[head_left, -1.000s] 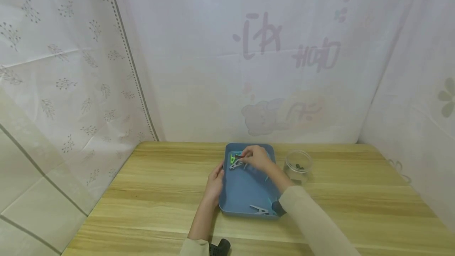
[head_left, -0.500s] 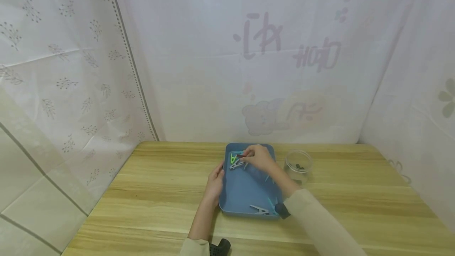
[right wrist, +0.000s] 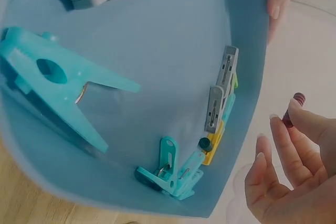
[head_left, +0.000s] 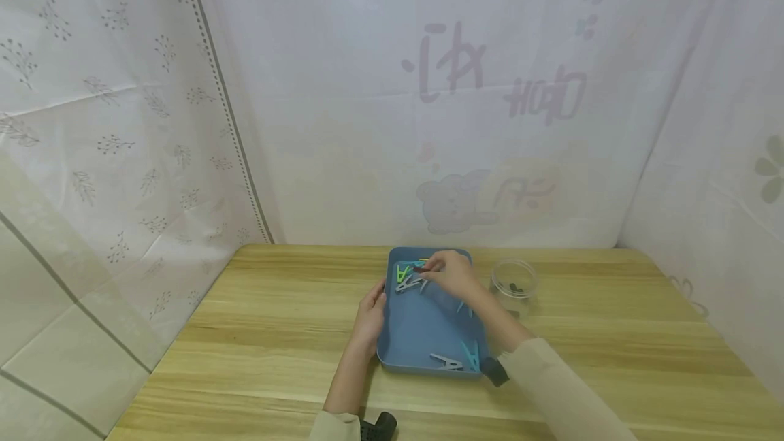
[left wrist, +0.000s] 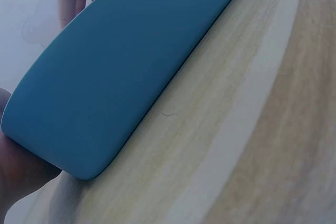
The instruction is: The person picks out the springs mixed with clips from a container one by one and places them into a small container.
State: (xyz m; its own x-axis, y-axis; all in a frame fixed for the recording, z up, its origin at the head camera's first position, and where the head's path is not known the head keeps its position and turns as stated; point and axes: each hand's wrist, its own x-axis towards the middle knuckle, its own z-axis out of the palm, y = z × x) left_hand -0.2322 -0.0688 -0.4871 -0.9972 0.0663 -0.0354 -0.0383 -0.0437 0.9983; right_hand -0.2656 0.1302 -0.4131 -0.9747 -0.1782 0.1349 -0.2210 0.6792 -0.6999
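Note:
My right hand (head_left: pixel 452 276) is over the far part of the blue tray (head_left: pixel 422 325). In the right wrist view, its thumb and index finger pinch a small dark red ribbed piece (right wrist: pixel 298 99). My left hand (head_left: pixel 369 315) grips the tray's left side, with part of it showing at the tray's edge in the left wrist view. Near the right hand lie a lime green clothespin (head_left: pixel 401 273) and a grey clothespin (head_left: pixel 407 283). Another grey clothespin (head_left: pixel 447 362) and a teal clothespin (head_left: pixel 471 355) lie at the tray's near end.
Right of the tray stands a clear round jar (head_left: pixel 513 281) holding a few small dark pieces. A small dark green piece (right wrist: pixel 205 144) shows beside a yellow clothespin (right wrist: pixel 212 150). The wooden table (head_left: pixel 275 332) ends at a pale curtain (head_left: pixel 343 155) behind.
My right hand has shifted slightly right, still pinching the dark red piece, and the right forearm uncovers more of the near teal clothespin. The left hand and tray stay put.

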